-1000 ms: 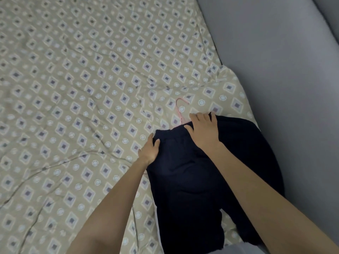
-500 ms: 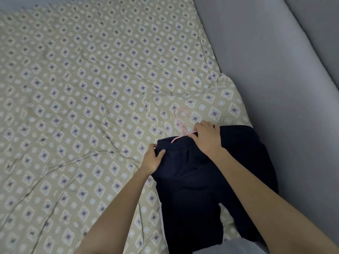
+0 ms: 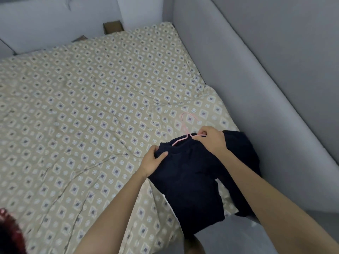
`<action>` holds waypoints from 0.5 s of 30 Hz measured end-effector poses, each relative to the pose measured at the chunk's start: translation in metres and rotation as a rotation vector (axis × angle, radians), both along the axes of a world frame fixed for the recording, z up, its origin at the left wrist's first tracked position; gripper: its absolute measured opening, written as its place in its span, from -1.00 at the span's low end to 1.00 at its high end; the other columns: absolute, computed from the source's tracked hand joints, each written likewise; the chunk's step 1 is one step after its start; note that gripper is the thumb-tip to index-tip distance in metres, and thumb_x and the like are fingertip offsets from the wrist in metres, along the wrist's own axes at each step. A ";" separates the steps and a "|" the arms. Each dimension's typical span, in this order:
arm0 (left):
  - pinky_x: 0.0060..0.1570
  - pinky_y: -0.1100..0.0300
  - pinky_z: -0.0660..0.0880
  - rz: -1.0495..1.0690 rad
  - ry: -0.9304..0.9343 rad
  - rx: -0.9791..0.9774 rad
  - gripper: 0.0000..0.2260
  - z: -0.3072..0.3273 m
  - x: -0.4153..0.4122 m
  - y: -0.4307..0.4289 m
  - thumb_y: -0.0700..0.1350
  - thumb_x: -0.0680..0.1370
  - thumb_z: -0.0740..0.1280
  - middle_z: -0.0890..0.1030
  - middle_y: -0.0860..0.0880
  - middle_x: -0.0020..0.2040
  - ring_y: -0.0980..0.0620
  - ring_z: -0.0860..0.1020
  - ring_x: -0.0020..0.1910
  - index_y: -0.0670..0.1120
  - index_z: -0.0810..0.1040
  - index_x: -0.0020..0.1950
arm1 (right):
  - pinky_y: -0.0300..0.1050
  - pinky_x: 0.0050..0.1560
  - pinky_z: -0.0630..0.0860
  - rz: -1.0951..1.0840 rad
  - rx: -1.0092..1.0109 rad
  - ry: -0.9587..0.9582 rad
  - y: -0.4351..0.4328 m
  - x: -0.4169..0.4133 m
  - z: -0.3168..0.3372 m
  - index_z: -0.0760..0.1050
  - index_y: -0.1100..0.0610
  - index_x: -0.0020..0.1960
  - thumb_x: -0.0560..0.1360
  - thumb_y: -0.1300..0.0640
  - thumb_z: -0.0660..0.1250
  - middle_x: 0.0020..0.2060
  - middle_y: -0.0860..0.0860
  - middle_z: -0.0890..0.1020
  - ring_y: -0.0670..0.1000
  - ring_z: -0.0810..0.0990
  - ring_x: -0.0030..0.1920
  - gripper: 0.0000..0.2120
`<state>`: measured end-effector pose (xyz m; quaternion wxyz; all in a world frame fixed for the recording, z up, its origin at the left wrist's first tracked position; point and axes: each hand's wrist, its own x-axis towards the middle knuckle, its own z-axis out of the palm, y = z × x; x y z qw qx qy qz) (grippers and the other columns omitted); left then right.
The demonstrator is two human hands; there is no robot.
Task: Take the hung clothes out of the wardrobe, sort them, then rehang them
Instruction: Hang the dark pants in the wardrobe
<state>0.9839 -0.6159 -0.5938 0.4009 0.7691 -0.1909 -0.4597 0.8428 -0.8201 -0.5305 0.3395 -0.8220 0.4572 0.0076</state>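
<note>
One dark red, blurred thing (image 3: 7,233) sits at the lower left edge; what it is I cannot tell. One beige bedspread (image 3: 91,107) with a diamond print covers the bed, creased in long folds. One brown cardboard box (image 3: 112,27) stands past the far edge of the bed, against the pale wall.

Two bare hands work over the near right corner of the bed. The left hand (image 3: 153,160) grips the left end of the waistband of one dark navy garment (image 3: 192,180), thumb on top and fingers curled under the cloth. That single garment lies on the bedspread at that corner, its lower part hanging over the near edge of the bed.

One thin pink hanger (image 3: 188,134) is partly inside the garment: its hook lies on the bedspread just beyond the waistband, and one of its arms runs into the cloth. The right hand (image 3: 213,138) is curled round the hanger's other arm at the top edge of the garment, pinching it.

One grey padded bed side (image 3: 256,88) runs along the right, touching the bedspread's edge.
</note>
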 end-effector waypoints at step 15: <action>-0.20 0.21 0.38 -0.349 -0.146 -0.294 -0.73 0.114 -0.038 0.048 -0.01 0.52 0.45 0.49 0.01 -0.28 0.16 0.45 -0.29 -0.12 0.43 -0.19 | 0.08 0.22 0.42 -0.428 -0.248 -0.161 0.128 -0.114 0.142 0.56 0.02 -0.23 0.42 -0.03 0.49 -0.22 -0.16 0.57 -0.06 0.54 -0.09 -0.83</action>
